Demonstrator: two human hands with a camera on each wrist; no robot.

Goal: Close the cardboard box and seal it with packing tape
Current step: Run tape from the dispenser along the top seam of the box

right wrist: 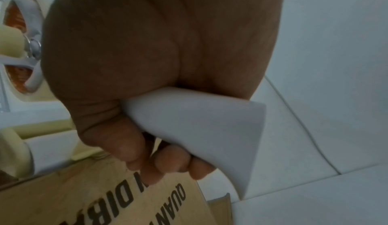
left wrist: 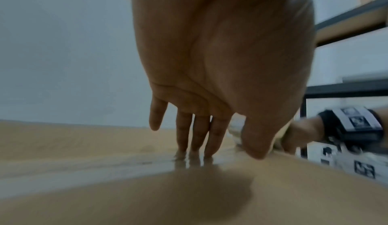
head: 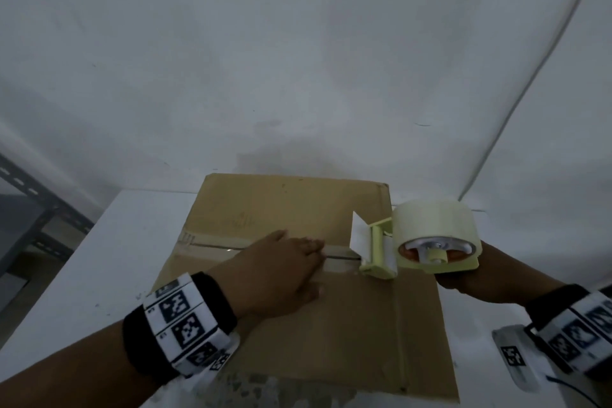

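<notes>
Tabletop (head: 109,252) carries our cardboard box (head: 291,334) (flaps shut), under both hands. Left hand (head: 281,270) lies flat, fingers (left wrist: 199,135) straight, pressing the tape strip (head: 212,247) along the seam. Just beyond them, right hand (right wrist: 147,59) grips the tape dispenser (head: 420,238), fingers curled round its handle.

White wall (head: 298,43); white table (head: 99,258); metal shelving (head: 29,195) left.

The cardboard box (head: 298,301) is viewed from above by the head camera; close, low wrist views share it toward twelve o'clock.
</notes>
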